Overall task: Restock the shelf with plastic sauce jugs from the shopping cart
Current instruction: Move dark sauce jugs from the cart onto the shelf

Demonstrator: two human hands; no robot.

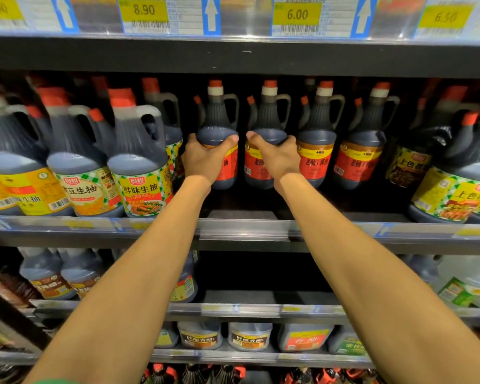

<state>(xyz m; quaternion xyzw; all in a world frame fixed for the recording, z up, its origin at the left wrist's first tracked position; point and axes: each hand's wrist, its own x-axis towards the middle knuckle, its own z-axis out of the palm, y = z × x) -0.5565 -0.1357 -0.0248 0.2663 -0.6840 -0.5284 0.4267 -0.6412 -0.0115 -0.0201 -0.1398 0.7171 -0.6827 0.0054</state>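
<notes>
The two dark, translucent plastic jugs with red paper-like labels, one (219, 134) under the fingers of the left hand (203, 159) and one (266, 128) under the fingers of the right hand (277, 159), had a smooth, glossy surface with ribbed moulding on the shoulders above the fingertips. Their red caps (215, 84) looked like matt plastic over white collars. The larger dark plastic jug with a green-checked label (139, 164), left of the left-hand fingers, showed a satin sheen; its label was glossy printed film. The grey shelf edge rail (247, 231), below both wrists, appeared to be clear glossy plastic over dark matt metal. The yellow price tags (297, 13) above the fingers sat behind shiny transparent covers.
</notes>
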